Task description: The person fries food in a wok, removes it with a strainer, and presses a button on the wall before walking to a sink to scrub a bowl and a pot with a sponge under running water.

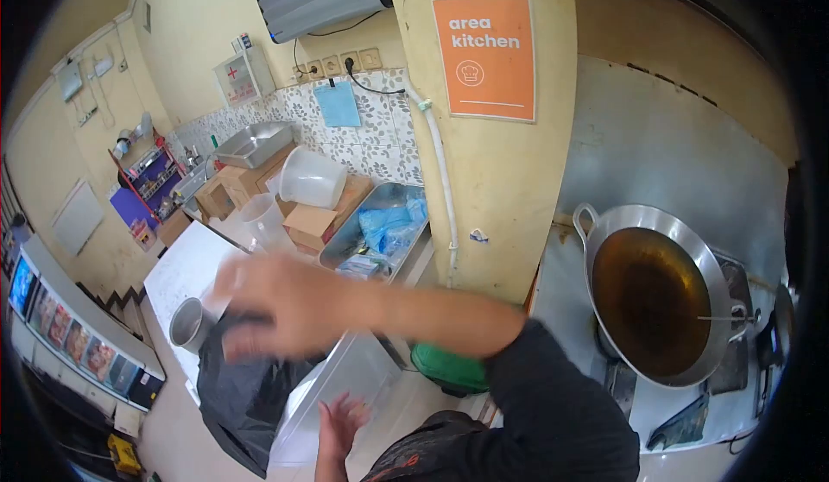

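My right hand (289,305) reaches across to the left, blurred by motion. Its thumb and fingers are apart, and I make out nothing between them. Below it lies a black plastic bag (237,400), draped over the edge of the white table (173,270). Just left of that hand stands a round metal cup (186,325), partly covered by the bag. My left hand (343,423) is low beside the table, its fingers spread and holding nothing.
On my right, a large metal wok (630,219) of dark oil (648,301) sits on the stove with a thin metal utensil across its rim. A metal tray (380,197) with blue plastic, a white bucket (313,176), a clear jug (263,221) and cardboard boxes (309,223) line the wall.
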Available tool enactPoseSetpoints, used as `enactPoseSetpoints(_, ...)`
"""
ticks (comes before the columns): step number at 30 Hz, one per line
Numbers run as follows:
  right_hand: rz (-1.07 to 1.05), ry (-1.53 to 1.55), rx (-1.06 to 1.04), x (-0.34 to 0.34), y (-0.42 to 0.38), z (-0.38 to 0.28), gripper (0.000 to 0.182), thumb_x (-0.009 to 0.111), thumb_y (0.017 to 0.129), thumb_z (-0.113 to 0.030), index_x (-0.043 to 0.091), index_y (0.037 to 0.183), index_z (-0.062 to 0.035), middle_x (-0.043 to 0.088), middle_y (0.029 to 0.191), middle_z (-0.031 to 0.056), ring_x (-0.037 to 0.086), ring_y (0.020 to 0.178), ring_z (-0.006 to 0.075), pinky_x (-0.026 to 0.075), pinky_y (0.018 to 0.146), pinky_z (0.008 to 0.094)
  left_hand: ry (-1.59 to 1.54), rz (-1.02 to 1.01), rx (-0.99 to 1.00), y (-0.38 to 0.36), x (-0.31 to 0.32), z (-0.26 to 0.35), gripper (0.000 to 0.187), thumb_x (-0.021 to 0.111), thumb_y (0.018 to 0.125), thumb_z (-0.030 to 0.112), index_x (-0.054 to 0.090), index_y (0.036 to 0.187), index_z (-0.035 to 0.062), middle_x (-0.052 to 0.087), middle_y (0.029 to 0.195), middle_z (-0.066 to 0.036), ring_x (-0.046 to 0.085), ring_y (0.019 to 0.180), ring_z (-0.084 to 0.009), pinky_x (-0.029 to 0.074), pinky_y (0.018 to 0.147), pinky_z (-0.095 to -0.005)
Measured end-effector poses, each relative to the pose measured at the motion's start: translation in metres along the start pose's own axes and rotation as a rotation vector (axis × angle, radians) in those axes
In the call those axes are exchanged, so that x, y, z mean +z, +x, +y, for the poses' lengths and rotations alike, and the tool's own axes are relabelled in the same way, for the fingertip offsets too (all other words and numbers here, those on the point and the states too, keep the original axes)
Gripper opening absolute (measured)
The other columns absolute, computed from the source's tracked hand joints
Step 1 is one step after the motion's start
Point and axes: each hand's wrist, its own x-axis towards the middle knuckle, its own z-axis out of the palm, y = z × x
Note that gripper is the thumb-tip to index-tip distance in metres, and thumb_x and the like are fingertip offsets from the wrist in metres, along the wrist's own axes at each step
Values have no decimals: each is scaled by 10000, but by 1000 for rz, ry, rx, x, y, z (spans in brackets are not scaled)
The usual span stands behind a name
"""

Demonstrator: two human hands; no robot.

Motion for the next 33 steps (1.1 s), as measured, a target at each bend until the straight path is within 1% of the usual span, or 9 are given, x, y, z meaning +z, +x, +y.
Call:
enactPoseSetpoints(5,-129,-59,80,197,-149,8,596,615,937,-488,551,1434,-165,483,1490,154,458,1375,395,337,1107,566,-432,-116,305,-6,82,76,1055,347,868,865,339,1525,39,462,1493,-214,484,1324,-395,393,1113,-503)
enactPoseSetpoints(9,-239,-202,505,208,-244,-9,643,558,941,-574,484,1494,-254,387,1588,117,426,1409,381,274,1144,606,-793,-556,-109,-48,5,46,1148,313,804,934,444,1468,7,482,1483,-235,430,1393,-399,347,1156,-514)
enactPoseSetpoints(11,-182,-40,1059,211,-286,-53,566,483,1004,-556,524,1452,-211,558,1432,164,580,1260,356,440,1053,492,-357,-302,-111,-111,53,85,1122,310,817,927,433,1496,42,498,1490,-209,474,1373,-356,390,1118,-475)
enactPoseSetpoints(13,-549,89,1441,224,-372,-64,524,435,1030,-548,644,1299,-150,699,1161,175,649,1102,390,500,965,475,-518,-543,-61,-119,2,80,1091,303,844,903,465,1477,28,521,1455,-253,496,1349,-400,389,1113,-524)
enactPoseSetpoints(14,-186,43,1312,237,-407,-106,522,484,1011,-555,675,1210,-112,720,1078,159,686,1028,364,532,918,443,-605,-662,-35,-118,-29,73,1077,300,858,890,481,1467,21,533,1438,-276,507,1337,-422,389,1111,-548)
enactPoseSetpoints(19,-19,-52,1748,261,-520,-279,326,698,885,-292,682,1154,-109,733,972,114,727,887,245,573,827,381,385,56,-306,-89,-142,-25,888,301,974,740,539,1421,10,477,1497,-266,477,1385,-392,401,1111,-518)
enactPoseSetpoints(23,220,-228,2120,327,-644,-433,413,817,732,-136,677,1115,-73,737,896,65,719,833,172,591,751,313,2004,-548,-386,-119,-343,-205,723,405,1006,592,574,1331,-31,653,1190,-323,655,1132,-388,505,967,-507)
enactPoseSetpoints(27,-240,-175,2430,409,-730,-614,560,882,639,-360,705,1120,-136,745,981,33,704,910,155,565,878,356,1554,-269,-785,-182,-316,-206,641,408,1008,534,590,1280,-17,667,1126,-305,665,1074,-403,515,927,-522)
enactPoseSetpoints(33,520,161,2890,479,-725,-717,561,798,756,-356,662,1232,-92,693,1172,101,630,1119,253,515,984,389,1542,-297,-786,-216,-278,-206,524,412,1011,448,614,1203,4,688,1031,-277,679,988,-425,529,867,-544)
